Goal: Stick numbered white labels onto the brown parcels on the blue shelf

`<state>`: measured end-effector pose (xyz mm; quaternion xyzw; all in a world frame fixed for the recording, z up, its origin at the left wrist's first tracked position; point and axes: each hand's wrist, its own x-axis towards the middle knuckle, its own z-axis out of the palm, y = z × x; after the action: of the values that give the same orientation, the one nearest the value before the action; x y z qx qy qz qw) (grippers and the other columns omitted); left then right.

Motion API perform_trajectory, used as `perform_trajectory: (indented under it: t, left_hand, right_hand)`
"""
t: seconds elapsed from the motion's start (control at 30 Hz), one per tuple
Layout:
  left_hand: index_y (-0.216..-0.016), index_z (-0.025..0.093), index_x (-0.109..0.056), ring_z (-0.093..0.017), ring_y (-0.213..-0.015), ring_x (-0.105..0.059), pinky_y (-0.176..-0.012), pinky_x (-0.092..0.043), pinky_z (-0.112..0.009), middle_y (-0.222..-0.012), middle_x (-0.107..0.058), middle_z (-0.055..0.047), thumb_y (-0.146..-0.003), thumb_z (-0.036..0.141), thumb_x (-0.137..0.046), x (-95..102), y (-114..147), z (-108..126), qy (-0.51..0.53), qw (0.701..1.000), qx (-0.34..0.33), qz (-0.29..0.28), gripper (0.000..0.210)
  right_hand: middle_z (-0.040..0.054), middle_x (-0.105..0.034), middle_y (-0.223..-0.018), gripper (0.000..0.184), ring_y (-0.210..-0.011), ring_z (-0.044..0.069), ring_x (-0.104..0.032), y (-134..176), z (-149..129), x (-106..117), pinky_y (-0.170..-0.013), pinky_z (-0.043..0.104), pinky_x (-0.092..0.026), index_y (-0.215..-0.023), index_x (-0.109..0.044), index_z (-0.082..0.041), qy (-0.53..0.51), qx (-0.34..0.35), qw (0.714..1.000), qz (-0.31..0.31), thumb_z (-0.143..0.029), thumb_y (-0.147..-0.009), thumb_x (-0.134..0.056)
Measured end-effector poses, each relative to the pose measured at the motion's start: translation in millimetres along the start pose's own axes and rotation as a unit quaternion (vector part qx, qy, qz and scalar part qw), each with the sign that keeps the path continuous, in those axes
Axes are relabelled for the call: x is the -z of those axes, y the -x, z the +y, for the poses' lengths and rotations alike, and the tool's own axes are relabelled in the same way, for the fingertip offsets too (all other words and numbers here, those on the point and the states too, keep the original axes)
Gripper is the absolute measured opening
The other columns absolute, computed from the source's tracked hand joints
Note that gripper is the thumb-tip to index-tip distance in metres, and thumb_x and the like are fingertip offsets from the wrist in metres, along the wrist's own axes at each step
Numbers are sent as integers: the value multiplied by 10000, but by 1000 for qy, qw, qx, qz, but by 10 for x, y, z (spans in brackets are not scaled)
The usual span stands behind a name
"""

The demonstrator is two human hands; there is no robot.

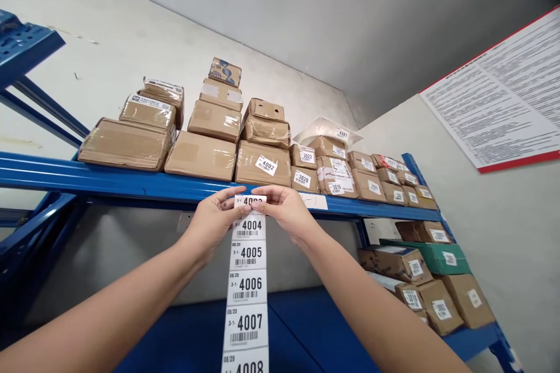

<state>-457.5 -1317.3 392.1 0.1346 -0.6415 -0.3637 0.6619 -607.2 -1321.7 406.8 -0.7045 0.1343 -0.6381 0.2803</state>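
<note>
A long strip of white barcode labels (pixel 248 284) hangs down in front of me, its printed numbers running from 4004 to 4008 below a partly covered top label. My left hand (pixel 213 214) pinches the strip's upper left edge between thumb and fingers. On the other side, my right hand (pixel 284 210) grips the top label, its thumb tip meeting the left thumb over the print. Both hands are just in front of the blue shelf beam. Above them sits a cardboard box marked 4002 (pixel 263 164); the box to its left (pixel 200 154) shows no number label.
Stacked parcels line the blue shelf (pixel 131 179), including a wrapped package labelled 4001 (pixel 326 130) and smaller labelled boxes rightward. More boxes, one green (pixel 446 257), stand on a lower shelf at right. A printed notice (pixel 503 84) hangs on the right wall.
</note>
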Motion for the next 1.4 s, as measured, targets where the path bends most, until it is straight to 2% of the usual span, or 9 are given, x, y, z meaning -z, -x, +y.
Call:
perform_trajectory:
  t: [0.4,0.6,0.7,0.83,0.93,1.1,1.23,1.33,1.4]
  left_hand:
    - [-1024,137,-681,-91,-594,-645,-550,-507,-175,-738,-738,-29,-684,77,-733,-120,-61,-124,65,998,5,11,349]
    - [-741,139,-681,-70,-505,-556,-474,-433,-175,-613,-664,1,-676,275,-774,-195,-243,-134,35,994,-73,74,176]
    - [-587,155,-586,-45,-444,-447,-414,-337,-165,-509,-562,42,-673,430,-759,-236,-377,-74,-34,979,-158,121,337]
    - [-715,157,-653,-107,-542,-562,-477,-422,-215,-648,-658,-10,-584,423,-814,-280,-526,110,-34,983,-168,68,337]
    - [-628,156,-615,-126,-511,-561,-454,-403,-237,-609,-651,-21,-569,445,-812,-292,-573,213,-85,983,-144,75,355]
    - [-574,165,-627,-110,-487,-526,-459,-346,-229,-539,-620,2,-666,314,-753,-230,-555,205,-269,952,-146,-1,216]
    - [-628,179,-667,-117,-505,-506,-485,-347,-241,-545,-601,-1,-764,375,-643,-113,-575,203,-298,932,-204,-21,239]
    - [-715,179,-701,-137,-551,-539,-505,-377,-247,-602,-635,-21,-776,387,-620,-68,-580,252,-300,929,-215,-29,231]
    - [-699,176,-688,-133,-551,-535,-491,-376,-234,-598,-624,-16,-775,375,-623,-70,-568,290,-283,933,-218,-36,222]
  right_hand:
    - [9,-693,-674,417,-661,131,-604,-17,61,81,-719,313,-486,-701,-694,-168,2,9,999,37,-328,-367,-885]
    - [8,-680,-709,144,-690,143,-604,-125,77,28,-701,317,-493,-693,-675,-193,55,172,979,96,-268,-601,-756]
    - [20,-688,-752,72,-712,148,-611,-253,28,0,-704,320,-500,-733,-677,-193,91,247,956,127,-244,-686,-695]
    - [17,-690,-743,56,-687,147,-609,-513,-124,2,-686,321,-501,-745,-677,-192,133,317,932,114,-228,-703,-690]
    - [12,-692,-766,50,-707,143,-615,-807,-315,68,-692,305,-510,-750,-666,-197,152,336,924,100,-225,-717,-690]
    - [1,-652,-735,34,-718,137,-597,-1493,-691,391,-764,305,-478,-780,-636,-178,299,328,859,256,-151,-776,-614]
    - [39,-624,-784,52,-767,181,-580,-1800,-826,544,-783,351,-447,-762,-645,-171,515,260,789,212,-123,-755,-627]
    - [133,-568,-1089,283,-898,243,-573,-1800,-817,511,-821,413,-434,-1011,-626,-171,585,301,715,236,-192,-736,-690]
    - [135,-565,-1108,347,-921,247,-574,-1757,-806,494,-829,411,-436,-1073,-597,-172,601,316,705,204,-203,-742,-695]
